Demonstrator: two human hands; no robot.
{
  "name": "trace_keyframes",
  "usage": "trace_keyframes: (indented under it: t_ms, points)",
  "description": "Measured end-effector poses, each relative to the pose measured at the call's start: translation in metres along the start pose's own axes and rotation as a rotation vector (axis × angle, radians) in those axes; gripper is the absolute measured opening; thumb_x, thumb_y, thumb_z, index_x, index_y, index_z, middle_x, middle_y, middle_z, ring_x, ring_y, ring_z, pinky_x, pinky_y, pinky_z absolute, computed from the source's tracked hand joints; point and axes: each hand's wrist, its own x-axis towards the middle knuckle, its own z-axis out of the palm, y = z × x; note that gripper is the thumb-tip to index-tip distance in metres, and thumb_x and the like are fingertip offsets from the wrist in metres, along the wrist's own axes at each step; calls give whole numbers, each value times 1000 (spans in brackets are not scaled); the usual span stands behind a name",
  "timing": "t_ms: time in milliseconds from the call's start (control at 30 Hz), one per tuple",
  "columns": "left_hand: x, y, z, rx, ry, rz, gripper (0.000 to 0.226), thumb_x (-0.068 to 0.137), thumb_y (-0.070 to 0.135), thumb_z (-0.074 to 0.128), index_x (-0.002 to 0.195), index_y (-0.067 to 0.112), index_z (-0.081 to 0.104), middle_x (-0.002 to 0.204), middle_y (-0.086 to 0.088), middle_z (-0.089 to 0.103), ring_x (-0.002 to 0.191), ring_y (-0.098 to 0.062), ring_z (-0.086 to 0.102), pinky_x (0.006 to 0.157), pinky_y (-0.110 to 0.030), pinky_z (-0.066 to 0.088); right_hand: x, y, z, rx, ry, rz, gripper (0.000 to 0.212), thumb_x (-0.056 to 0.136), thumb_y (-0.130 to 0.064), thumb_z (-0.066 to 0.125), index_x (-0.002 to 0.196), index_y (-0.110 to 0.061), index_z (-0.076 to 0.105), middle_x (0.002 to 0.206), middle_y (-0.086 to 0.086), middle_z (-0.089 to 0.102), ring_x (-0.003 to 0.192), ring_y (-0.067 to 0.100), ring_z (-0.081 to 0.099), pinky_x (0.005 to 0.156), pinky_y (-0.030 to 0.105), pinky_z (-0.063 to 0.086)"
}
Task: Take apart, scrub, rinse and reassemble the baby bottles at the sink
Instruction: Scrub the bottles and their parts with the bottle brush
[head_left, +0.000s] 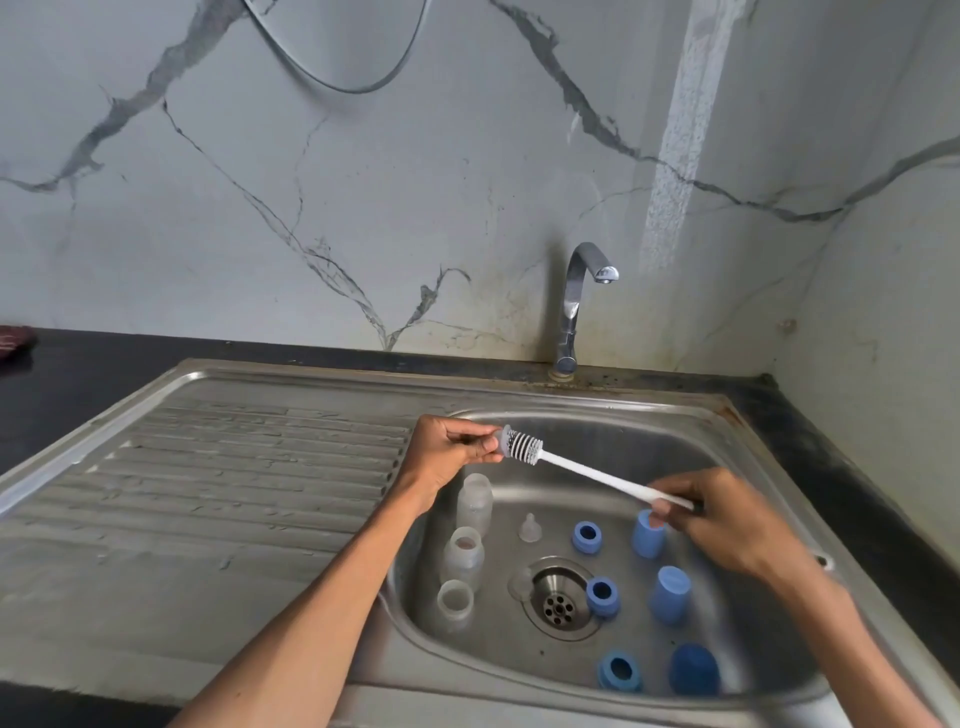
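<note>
Gripping a bottle brush (524, 450) with each hand (451, 451) (719, 519) above loose bottles (474, 503) and blue caps (648, 532).

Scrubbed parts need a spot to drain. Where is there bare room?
The ribbed drainboard left of the basin is bare. The basin floor is free only behind the teat; bottles, rings and caps crowd around the drain.

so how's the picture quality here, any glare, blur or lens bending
Head view: wide-angle bending curves the counter edge and the sink rim; soft daylight with a bright streak on the wall; mild glare on the faucet and basin steel; the clear bottles look hazy and the nipple faint; the brush, left hand and right hand are fairly sharp, with little motion blur.
</note>
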Motion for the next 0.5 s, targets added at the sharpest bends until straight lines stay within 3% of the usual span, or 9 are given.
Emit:
trace_keyframes:
  t_ms: [33,100,167,267,333,433,500]
  points:
    - [1,0,-1,7,10,16,31,76,-17,72,106,-14,68,97,-23,74,81,-29,74,71,-31,62,1,-1,1,107,-99,-5,17,98,-27,59,93,-39,69,81,-8,73,68,8,59,68,29,52]
    - [3,0,-3,13,21,35,31,77,-17,71,107,-10,69,97,-20,74,79,-26,75,70,-31,62,1,-4,1,364,-271,42,24,103,-26,49,96,-26,73,69,-1,66,52,12,45,47,25,38]
    - [3,0,-4,2,40,37,31,79,-17,69,108,-8,69,94,-18,74,76,-24,74,70,-31,62,1,-6,3,437,-316,54,28,104,-27,46,100,-21,73,68,5,62,49,12,41,43,22,33]
    - [2,3,-2,-27,52,23,29,82,-17,66,110,-11,67,82,-14,75,70,-22,73,70,-29,62,4,-5,9,130,-70,-6,15,97,-29,62,96,-38,73,85,-2,74,64,11,61,61,25,51]
    - [2,5,1,-25,30,18,27,83,-15,66,110,-10,68,79,-13,75,68,-22,73,70,-27,62,2,-7,7,75,145,76,25,89,-25,73,110,-38,72,98,-5,76,75,6,63,73,26,53]
    - [3,4,4,-14,9,7,25,85,-14,65,108,-8,69,79,-15,75,67,-23,73,69,-27,62,-3,-6,4,53,389,41,32,83,-20,79,111,-35,73,89,-8,76,75,5,64,93,39,53]
    - [3,1,5,3,-3,-10,23,85,-13,66,108,-11,68,81,-17,75,69,-25,73,71,-29,62,-6,-6,2,-38,467,-10,30,83,-22,78,110,-35,74,82,-7,75,76,10,65,97,43,49]
